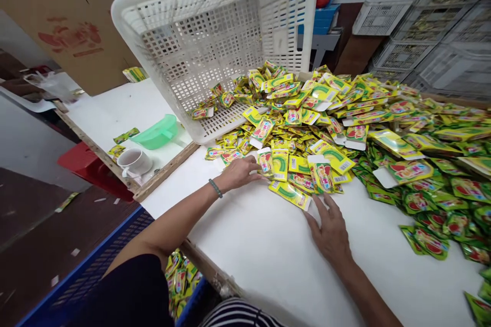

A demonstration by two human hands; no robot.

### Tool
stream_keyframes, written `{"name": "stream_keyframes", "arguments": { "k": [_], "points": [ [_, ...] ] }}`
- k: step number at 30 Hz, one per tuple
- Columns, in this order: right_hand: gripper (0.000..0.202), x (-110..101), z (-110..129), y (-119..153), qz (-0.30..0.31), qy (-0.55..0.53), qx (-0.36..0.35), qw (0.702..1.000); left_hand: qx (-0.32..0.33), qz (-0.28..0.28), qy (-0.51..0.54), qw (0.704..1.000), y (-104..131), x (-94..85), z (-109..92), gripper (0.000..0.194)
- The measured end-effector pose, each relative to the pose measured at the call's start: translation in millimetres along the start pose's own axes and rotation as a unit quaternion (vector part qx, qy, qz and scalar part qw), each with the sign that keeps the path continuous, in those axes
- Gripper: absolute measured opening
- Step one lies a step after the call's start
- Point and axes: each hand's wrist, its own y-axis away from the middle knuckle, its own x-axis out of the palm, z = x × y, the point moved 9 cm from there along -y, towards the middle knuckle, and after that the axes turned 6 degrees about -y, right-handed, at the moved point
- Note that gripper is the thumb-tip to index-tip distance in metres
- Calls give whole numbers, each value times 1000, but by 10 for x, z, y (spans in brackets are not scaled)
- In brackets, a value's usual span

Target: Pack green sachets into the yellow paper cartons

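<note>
My left hand [238, 173], a beaded bracelet at its wrist, reaches to the near edge of the pile. Its fingers are apart, beside a small yellow-and-green box [265, 161] with a white end flap; whether they touch it I cannot tell. My right hand [330, 230] is open over the white tabletop [268, 245], fingertips at the lower edge of an upright-facing box [321, 176] and the end of a yellow box [289, 194] lying flat. Behind them spreads a heap of similar boxes [303, 97]. Green packets [429, 199] with red pictures lie to the right.
A white plastic basket [199, 36] lies tipped on its side, its mouth toward the heap. At left are a white cup [134, 161], a green plastic scoop [157, 133] and a wooden edge strip [169, 171]. Below stands a blue crate [92, 271]; stacked crates [406, 53] are behind.
</note>
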Motion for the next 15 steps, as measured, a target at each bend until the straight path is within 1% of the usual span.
{"name": "stream_keyframes", "arguments": {
  "k": [1, 2, 3, 4, 5, 6, 7, 8, 9, 10, 11, 12, 13, 14, 15],
  "points": [
    [47, -2, 11, 2, -6, 0, -2, 1000, 9, -4, 5, 1000, -8, 12, -10, 30],
    [47, -5, 12, -1, -11, 1, 2, 1000, 4, -20, 11, 1000, -27, -1, 1, 30],
    [48, -13, -4, -9, -18, 1, 13, 1000, -19, -50, 15, 998, -53, -43, 44, 30],
    [49, -27, -42, -23, -27, -1, 35, 999, -58, -91, 12, 994, -74, -113, 122, 32],
    [51, -46, -100, -38, -38, -5, 68, 997, -114, -133, 0, 985, -82, -194, 236, 36],
    [54, -70, -170, -53, -51, -12, 108, 993, -182, -168, -19, 969, -74, -272, 378, 42],
    [56, -88, -237, -67, -61, -26, 146, 987, -253, -190, -38, 948, -56, -333, 531, 49],
    [57, -101, -292, -82, -67, -41, 178, 981, -318, -180, -57, 929, -54, -343, 684, 57],
    [57, -105, -306, -113, -66, -60, 187, 978, -369, -147, -63, 916, -79, -303, 822, 65],
    [57, -82, -272, -165, -46, -87, 169, 981, -391, -91, -54, 914, -148, -207, 925, 73],
    [57, -48, -223, -218, -14, -118, 144, 982, -395, -29, -32, 918, -238, -80, 988, 79],
    [56, -43, -185, -264, 7, -141, 123, 982, -380, 11, -11, 925, -340, 20, 1001, 81],
    [56, -61, -167, -307, 22, -154, 107, 982, -362, 27, 4, 932, -441, 81, 985, 84],
    [55, -109, -185, -350, 25, -160, 101, 982, -346, 27, 21, 938, -532, 114, 952, 86],
    [54, -181, -246, -400, 18, -160, 105, 981, -334, 11, 35, 942, -610, 114, 909, 87]
  ]
}}
